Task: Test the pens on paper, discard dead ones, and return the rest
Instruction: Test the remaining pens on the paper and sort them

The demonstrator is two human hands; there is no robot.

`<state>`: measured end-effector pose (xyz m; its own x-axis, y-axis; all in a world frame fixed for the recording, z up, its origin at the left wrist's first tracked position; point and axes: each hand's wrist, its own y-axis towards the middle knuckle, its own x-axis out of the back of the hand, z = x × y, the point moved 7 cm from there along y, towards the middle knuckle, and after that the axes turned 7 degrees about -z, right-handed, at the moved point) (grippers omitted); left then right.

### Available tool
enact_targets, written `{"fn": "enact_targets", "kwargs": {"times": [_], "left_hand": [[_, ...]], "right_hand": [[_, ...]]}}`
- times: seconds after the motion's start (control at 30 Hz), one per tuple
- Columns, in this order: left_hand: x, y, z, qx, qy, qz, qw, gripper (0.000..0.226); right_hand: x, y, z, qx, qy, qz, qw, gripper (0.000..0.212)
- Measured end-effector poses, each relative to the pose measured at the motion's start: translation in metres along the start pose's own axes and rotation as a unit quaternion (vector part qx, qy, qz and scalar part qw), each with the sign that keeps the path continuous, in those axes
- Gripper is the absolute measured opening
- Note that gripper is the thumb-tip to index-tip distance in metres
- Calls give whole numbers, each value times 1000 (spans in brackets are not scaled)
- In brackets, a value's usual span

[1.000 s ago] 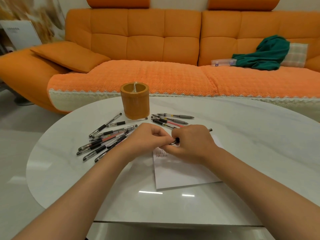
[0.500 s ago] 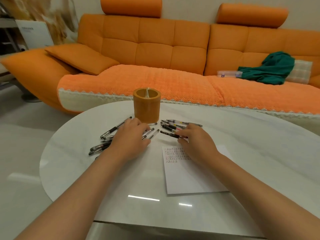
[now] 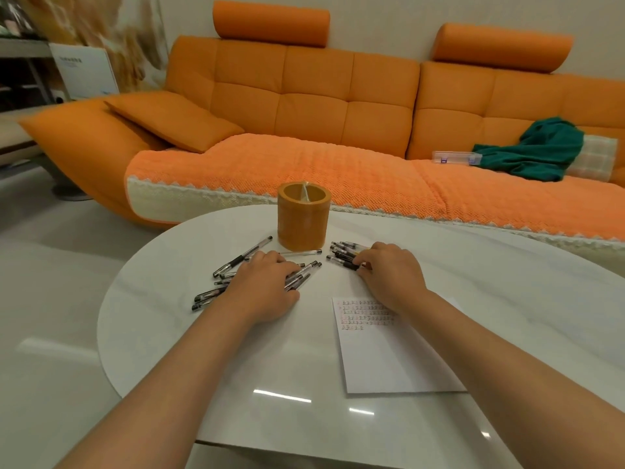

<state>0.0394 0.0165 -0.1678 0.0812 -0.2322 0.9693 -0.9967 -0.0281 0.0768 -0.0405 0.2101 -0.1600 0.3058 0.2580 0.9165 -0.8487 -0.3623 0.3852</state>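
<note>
White marbled oval table (image 3: 169,316), head view. We note an orange cylindrical pen holder (image 3: 303,220) standing upright near its far edge. Left of the holder lies a scatter of clear-barrelled pens (image 3: 209,294). The left hand (image 3: 262,287) rests palm-down on them, fingers close together and gently bent across the barrels. Right of the holder sits a smaller bunch of dark pens (image 3: 341,252). The right hand (image 3: 389,274) curls its fingertips onto the nearest one; we cannot tell whether they pinch it. A white paper sheet (image 3: 382,360) with rows of scribbles lies partly under the right wrist. An orange sofa (image 3: 314,96) stands behind.
</note>
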Motion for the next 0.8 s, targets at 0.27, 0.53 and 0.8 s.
{"fn": "enact_targets", "kwargs": {"times": [0.27,0.53,0.8], "left_hand": [[3,4,2,8,-4,-13,1000,57],[19,0,39,74,39,-78,993,55],[5,-2,60,109,-55,-25,992,55]], "right_hand": [[9,14,31,61,-39,-36,997,27],[-10,34,119,185,0,25,982,46],[-28,45,140,227,-69,60,970,42]]}}
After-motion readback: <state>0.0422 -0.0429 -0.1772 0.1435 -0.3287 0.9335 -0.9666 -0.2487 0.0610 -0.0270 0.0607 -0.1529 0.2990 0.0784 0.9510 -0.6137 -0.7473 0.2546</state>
